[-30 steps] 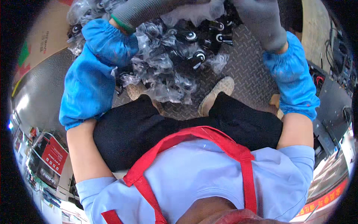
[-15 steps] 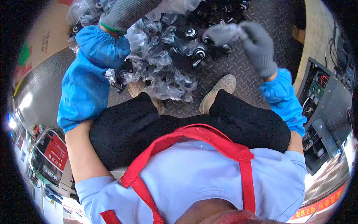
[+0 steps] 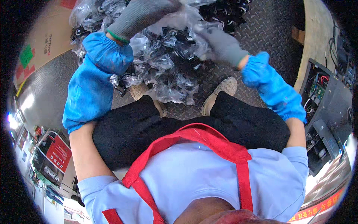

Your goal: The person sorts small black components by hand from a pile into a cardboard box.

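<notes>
In front of my feet lies a heap of black parts with wheels, which look like casters [image 3: 244, 7], many wrapped in crumpled clear plastic bags [image 3: 164, 56]. My left hand [image 3: 145, 16], in a grey knitted glove, reaches over the far side of the heap. Its fingers are curled at a blurred clear plastic bag [image 3: 182, 18] and appear to grip it. My right hand [image 3: 222, 46], gloved in grey too, is at the right side of the heap beside that bag. Motion smears its fingers, so what they hold cannot be made out.
A cardboard box [image 3: 46, 37] stands at the far left. Dark tread-plate floor [image 3: 261, 41] surrounds the heap. On the right are a pale wooden edge [image 3: 317, 33] and an opened metal case with wiring [image 3: 319, 87]. My shoes [image 3: 225, 87] flank the heap's near side.
My right hand has swung left from over the bare floor to the heap, closer to my left hand. My left hand has shifted slightly right. Blurred plastic now shows between the hands.
</notes>
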The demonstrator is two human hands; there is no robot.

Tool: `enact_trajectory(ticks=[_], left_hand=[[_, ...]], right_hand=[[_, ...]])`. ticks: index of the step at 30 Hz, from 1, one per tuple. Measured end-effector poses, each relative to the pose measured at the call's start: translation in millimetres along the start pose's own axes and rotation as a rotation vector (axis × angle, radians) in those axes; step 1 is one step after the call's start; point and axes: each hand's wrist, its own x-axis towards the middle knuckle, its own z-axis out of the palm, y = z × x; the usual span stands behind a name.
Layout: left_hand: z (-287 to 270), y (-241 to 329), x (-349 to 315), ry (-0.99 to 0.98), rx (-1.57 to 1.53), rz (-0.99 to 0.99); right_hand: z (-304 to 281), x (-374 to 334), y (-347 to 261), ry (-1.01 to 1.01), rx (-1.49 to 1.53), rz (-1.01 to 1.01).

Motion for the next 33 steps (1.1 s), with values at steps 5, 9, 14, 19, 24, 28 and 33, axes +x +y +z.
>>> enact_trajectory(ticks=[5,9,14,19,24,28,33], left_hand=[[15.8,-9.3,15.9,-0.193,-0.115,0.149],[15.1,-16.5,-3.4,-0.352,-0.324,0.148],[-17.8,-16.3,-3.0,-0.151,-0.230,0.152],[-26.4,-19.2,-12.8,-0.075,-0.257,0.096],[-2.4,-32.1,21.4,-0.094,-0.246,0.127],[-25.4,-26.0,-17.7,0.028,-0.177,0.055],[17.7,-13.3,25.0,-0.219,-0.305,0.375]], right_hand=[[-27.0,13.8,31.1,0.275,0.586,0.296],[-89.6,31.4,-39.9,0.294,1.126,0.097],[-11.8,15.3,2.4,0.164,0.474,0.242],[38.4,13.4,-32.6,-0.177,-0.132,0.220],[55.3,0.1,31.2,-0.058,0.001,0.335],[-55.7,14.4,0.0,0.332,0.862,0.378],[-84.0,9.3,12.0,0.530,0.796,0.374]])
